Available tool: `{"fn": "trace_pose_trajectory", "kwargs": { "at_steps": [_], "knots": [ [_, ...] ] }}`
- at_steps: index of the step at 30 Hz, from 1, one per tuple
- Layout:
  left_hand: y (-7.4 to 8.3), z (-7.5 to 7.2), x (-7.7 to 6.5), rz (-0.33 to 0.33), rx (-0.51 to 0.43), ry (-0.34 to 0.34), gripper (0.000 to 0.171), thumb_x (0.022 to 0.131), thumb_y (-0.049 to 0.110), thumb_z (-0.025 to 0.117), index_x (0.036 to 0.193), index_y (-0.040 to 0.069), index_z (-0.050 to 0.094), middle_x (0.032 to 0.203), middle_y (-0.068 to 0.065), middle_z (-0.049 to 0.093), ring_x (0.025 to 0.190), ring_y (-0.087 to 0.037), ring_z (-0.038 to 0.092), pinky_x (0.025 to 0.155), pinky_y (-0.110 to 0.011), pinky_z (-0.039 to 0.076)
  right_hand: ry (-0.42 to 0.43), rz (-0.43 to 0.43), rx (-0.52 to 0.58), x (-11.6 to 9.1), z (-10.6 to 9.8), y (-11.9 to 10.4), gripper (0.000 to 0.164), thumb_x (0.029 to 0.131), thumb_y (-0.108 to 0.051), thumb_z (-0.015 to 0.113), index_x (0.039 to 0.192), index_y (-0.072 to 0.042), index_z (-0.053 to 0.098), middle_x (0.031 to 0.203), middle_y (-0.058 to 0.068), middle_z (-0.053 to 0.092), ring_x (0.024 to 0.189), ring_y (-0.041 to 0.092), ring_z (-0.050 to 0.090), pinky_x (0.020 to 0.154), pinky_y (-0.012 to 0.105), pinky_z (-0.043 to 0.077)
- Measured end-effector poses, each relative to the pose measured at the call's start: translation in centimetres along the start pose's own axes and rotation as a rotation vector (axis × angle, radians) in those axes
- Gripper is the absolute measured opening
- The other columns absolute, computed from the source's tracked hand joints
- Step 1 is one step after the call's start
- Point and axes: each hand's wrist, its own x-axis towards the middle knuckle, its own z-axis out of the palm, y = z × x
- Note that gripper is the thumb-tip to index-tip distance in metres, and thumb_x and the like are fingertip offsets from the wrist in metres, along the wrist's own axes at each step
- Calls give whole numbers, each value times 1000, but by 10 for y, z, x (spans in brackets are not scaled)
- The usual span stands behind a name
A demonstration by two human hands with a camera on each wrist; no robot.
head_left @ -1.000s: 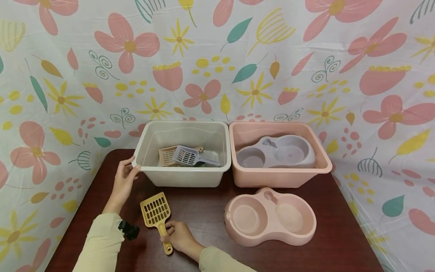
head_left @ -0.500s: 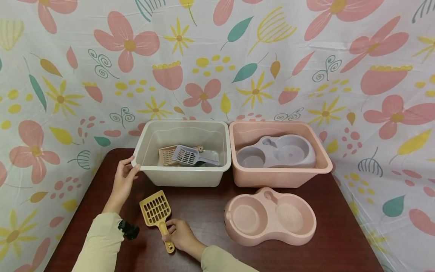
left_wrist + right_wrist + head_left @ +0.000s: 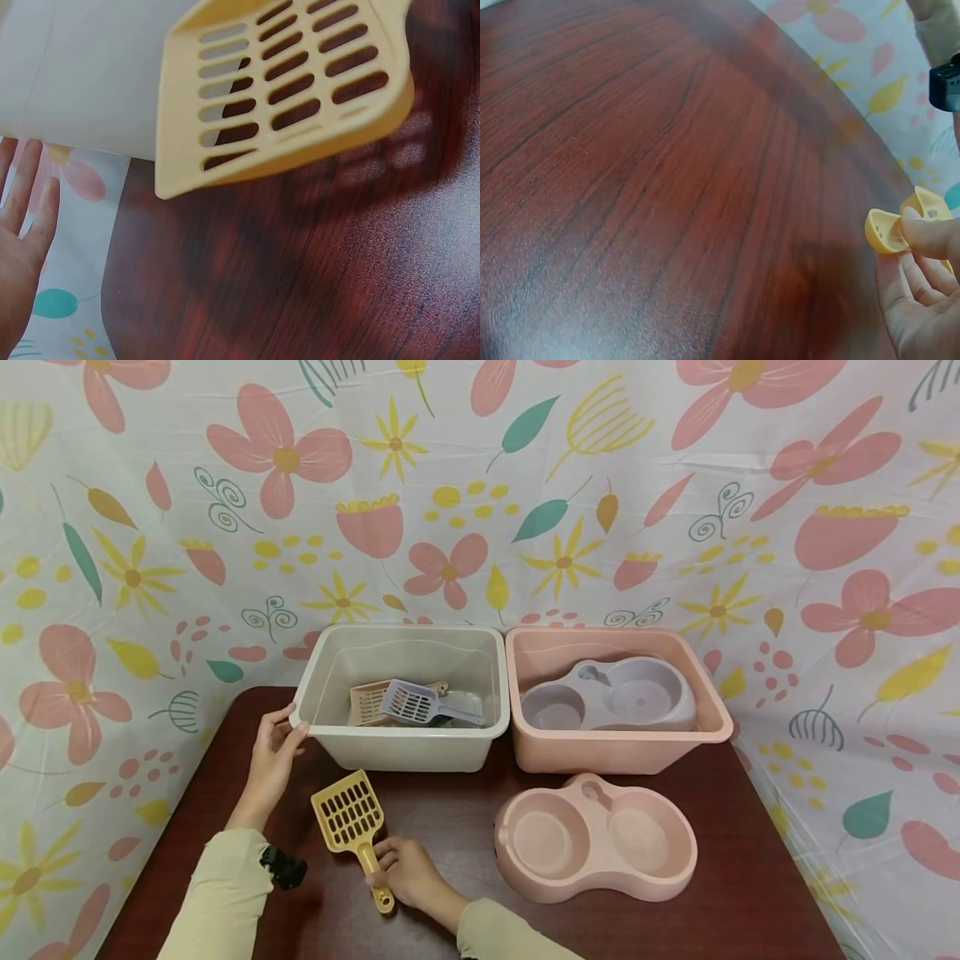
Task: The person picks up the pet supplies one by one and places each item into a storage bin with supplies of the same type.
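A yellow slotted litter scoop (image 3: 348, 812) is held by its handle in my right hand (image 3: 408, 870), blade pointing away from me and over the table in front of the grey litter box (image 3: 408, 750). The blade (image 3: 285, 90) looms large in the left wrist view, casting a shadow on the wood. My thumb and fingers pinch the handle (image 3: 887, 231) in the right wrist view. My left hand (image 3: 272, 760) touches the grey box's front left corner; its fingers (image 3: 27, 176) look straight. Inside that box lie a lilac scoop (image 3: 412, 702) and a beige scoop (image 3: 367, 703).
A pink litter box (image 3: 622, 754) stands right beside the grey one, with a lilac double pet bowl (image 3: 600, 693) tilted inside. In front of it, a pink double bowl (image 3: 600, 881) sits on the dark wooden table (image 3: 750, 902). Flowered cloth (image 3: 465, 477) hangs behind.
My right hand has moved slightly up and to the right in the head view, carrying the yellow litter scoop with it. My left hand stays at the box corner.
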Motion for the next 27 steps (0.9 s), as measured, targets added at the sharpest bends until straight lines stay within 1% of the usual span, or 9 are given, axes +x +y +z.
{"fn": "trace_pose_trajectory", "kwargs": {
  "at_steps": [5, 11, 18, 22, 27],
  "knots": [
    [0, 1, 0, 3, -17, 5, 52, 105, 28, 50, 149, 7, 32, 129, -7, 47, 106, 0, 49, 86, -20, 45, -6, -6, 12, -1, -6, -2, 28, 78, 6, 80, 102, 1, 67, 76, 0, 61, 66, 9, 56, 59, 23, 48],
    [-1, 1, 0, 16, -9, 14, 51, 105, 28, 50, 149, 8, 33, 125, -3, 48, 106, -1, 50, 85, -18, 46, -15, 12, 50, -4, -13, -6, 29, 79, 7, 79, 104, 1, 66, 78, 0, 62, 67, 10, 56, 60, 25, 49],
    [-2, 1, 0, 23, -7, 11, 52, 105, 31, 50, 149, 8, 33, 127, -7, 47, 106, -2, 50, 82, -13, 44, -34, 3, 39, -10, -22, -10, 29, 81, 5, 78, 106, 0, 66, 81, 0, 62, 69, 12, 58, 62, 26, 50],
    [-3, 1, 0, 18, 0, 14, 52, 105, 31, 50, 149, 8, 33, 126, -6, 47, 106, -2, 50, 84, -17, 45, -40, -15, 32, -15, -27, -14, 29, 81, 4, 78, 107, 0, 65, 83, 0, 61, 73, 14, 58, 64, 26, 49],
    [-4, 1, 0, 16, 4, 24, 52, 105, 32, 50, 148, 8, 34, 125, -4, 48, 105, -2, 51, 86, -23, 46, -30, -46, 41, -23, -31, -21, 31, 80, 5, 78, 107, 1, 65, 84, 0, 60, 75, 13, 55, 65, 24, 48]
  ]
}}
